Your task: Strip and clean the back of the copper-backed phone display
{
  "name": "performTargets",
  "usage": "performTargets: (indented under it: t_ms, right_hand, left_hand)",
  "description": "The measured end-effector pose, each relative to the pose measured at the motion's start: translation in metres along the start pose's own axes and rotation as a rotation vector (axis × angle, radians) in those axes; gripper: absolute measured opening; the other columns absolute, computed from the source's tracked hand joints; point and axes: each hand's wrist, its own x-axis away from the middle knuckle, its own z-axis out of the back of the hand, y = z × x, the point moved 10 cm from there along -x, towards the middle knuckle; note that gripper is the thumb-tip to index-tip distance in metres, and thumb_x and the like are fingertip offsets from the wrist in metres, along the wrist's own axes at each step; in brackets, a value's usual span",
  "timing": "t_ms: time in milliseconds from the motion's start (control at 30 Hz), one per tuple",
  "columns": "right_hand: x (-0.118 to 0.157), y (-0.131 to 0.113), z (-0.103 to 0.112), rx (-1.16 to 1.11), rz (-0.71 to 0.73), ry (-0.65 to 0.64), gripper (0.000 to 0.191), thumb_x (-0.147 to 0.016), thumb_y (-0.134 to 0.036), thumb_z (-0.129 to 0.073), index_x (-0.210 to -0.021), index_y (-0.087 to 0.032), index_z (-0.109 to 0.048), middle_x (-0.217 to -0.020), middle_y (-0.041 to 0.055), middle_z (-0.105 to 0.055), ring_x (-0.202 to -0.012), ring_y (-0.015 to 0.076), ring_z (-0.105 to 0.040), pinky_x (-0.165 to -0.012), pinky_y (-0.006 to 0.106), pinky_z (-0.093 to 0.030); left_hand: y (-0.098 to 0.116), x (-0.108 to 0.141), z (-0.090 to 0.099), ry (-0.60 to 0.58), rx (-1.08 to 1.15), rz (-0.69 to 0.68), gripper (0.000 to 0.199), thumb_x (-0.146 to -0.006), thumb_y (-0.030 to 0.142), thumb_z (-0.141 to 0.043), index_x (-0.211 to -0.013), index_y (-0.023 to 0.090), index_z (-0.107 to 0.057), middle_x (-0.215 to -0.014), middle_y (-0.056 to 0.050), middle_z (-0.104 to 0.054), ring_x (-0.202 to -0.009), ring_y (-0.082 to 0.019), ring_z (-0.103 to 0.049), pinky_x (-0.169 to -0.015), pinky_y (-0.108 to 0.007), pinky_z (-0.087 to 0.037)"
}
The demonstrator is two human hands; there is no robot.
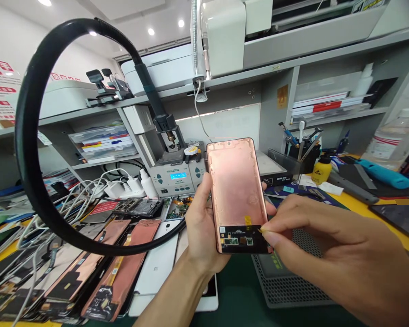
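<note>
A phone screen panel (pixel 238 186) is held upright in the middle of the head view, its copper-coloured back facing me. Along its lower end runs a black strip (pixel 238 230) with small exposed circuit parts. My left hand (pixel 202 227) is closed around the panel from the left and behind, thumb on the left edge. At the lower right corner, the thumb and forefinger of my right hand (pixel 310 240) are pinched together against the black strip. Something small and yellow shows at those fingertips; I cannot make out what it is.
Several loose phone panels (pixel 131 268) and a white phone (pixel 157 261) lie at the left. A black hose (pixel 23 136) loops across the left side from a grey control unit (pixel 172 179). A perforated grey mat (pixel 293 290) lies below my right hand. A yellow bottle (pixel 321 170) stands at the right.
</note>
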Motion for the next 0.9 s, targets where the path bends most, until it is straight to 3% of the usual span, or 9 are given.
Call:
performTargets:
  t_ms: [433, 900]
  right_hand:
    - [0.0022, -0.0006, -0.0006, -0.02, 0.026, -0.001, 0.008, -0.085, -0.017, -0.071, -0.081, -0.025, -0.071, -0.073, -0.0014, -0.071, -0.065, 0.0144, -0.067, -0.061, 0.027, -0.053]
    - [0.0096, -0.0011, -0.0017, 0.026, 0.07, 0.016, 0.011, -0.086, -0.016, -0.069, -0.084, -0.026, -0.069, -0.075, -0.002, -0.069, -0.067, 0.0144, -0.065, -0.062, 0.029, -0.05]
  left_hand:
    - [0.0012, 0.0024, 0.0052, 0.047, -0.036, -0.015, 0.065, -0.094, 0.068, -0.046, -0.13, 0.018, -0.067, -0.103, -0.012, -0.077, -0.102, -0.033, -0.072, -0.085, -0.042, -0.057]
    - [-0.0027, 0.0003, -0.0001, -0.001, 0.012, 0.01, 0.066, -0.097, 0.067, -0.042, -0.129, 0.015, -0.066, -0.105, -0.013, -0.077, -0.102, -0.034, -0.073, -0.089, -0.044, -0.056]
